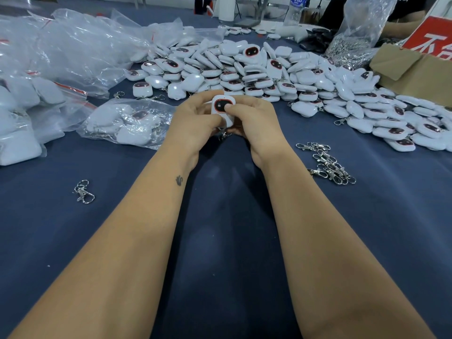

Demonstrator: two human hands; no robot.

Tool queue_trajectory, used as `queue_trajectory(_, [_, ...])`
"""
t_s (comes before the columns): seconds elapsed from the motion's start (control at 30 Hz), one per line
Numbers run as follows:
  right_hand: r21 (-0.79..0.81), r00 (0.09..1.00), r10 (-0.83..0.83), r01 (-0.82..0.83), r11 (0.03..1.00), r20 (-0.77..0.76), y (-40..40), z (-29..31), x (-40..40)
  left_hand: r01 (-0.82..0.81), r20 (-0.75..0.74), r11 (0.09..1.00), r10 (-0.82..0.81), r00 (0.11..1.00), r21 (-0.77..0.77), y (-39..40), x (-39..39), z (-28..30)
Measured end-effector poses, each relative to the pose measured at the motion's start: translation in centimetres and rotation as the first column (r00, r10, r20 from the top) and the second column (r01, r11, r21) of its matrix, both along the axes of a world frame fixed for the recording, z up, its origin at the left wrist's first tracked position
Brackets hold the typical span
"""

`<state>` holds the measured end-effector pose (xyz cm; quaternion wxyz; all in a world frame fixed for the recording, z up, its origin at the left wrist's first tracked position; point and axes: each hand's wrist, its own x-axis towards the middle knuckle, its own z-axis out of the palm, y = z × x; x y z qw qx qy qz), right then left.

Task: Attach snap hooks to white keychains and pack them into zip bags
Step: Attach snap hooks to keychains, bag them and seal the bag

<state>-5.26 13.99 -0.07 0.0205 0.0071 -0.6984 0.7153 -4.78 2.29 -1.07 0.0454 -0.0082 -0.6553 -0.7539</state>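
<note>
A single head-worn camera looks forward and steeply down over a blue bench [220, 241], close above the person's forearms. Its wide angle bends the scene and reaches the bench's far edge. No second view shares this scene.

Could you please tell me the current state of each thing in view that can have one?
Held keychain: upright, dark face toward the camera, in both hands' grip.
Left hand: curled round the held keychain.
Right hand: thumb on the keychain's face.
Keychain pile: loose, unbagged.
Zip bag: lying flat, holding keychains.
Snap hooks: loose cluster, unattached.
Single snap hook: lying alone.
</note>
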Motion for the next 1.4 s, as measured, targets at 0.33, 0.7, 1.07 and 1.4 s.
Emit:
queue_trajectory(0.33, [-0.109,0.995,0.049,-0.039,0.993,0.084,0.1,0.4,0.0,-0.073,-0.031,0.987,0.070,0.997,-0.142,0.2,-0.1,-0.2])
queue_trajectory(0.7, [-0.127,0.999,-0.035,0.035,0.991,0.002,-0.1,0.1,0.2,-0.124,-0.320,0.867,-0.042,0.947,-0.482,0.1,1.2,0.6])
queue_trajectory(1.07, [-0.137,0.989,-0.148,0.144,0.980,-0.016,-0.5,-0.1,-0.1,-0.299,-0.206,0.304,0.302,0.931,-0.905,-2.3,1.1,1.0])
queue_trajectory(1.4, [-0.564,0.995,0.080,-0.101,0.819,-0.062,-3.4,0.5,1.0,-0.424,-0.134,0.869,0.403,0.905,-0.254,-2.6,0.9,1.7])
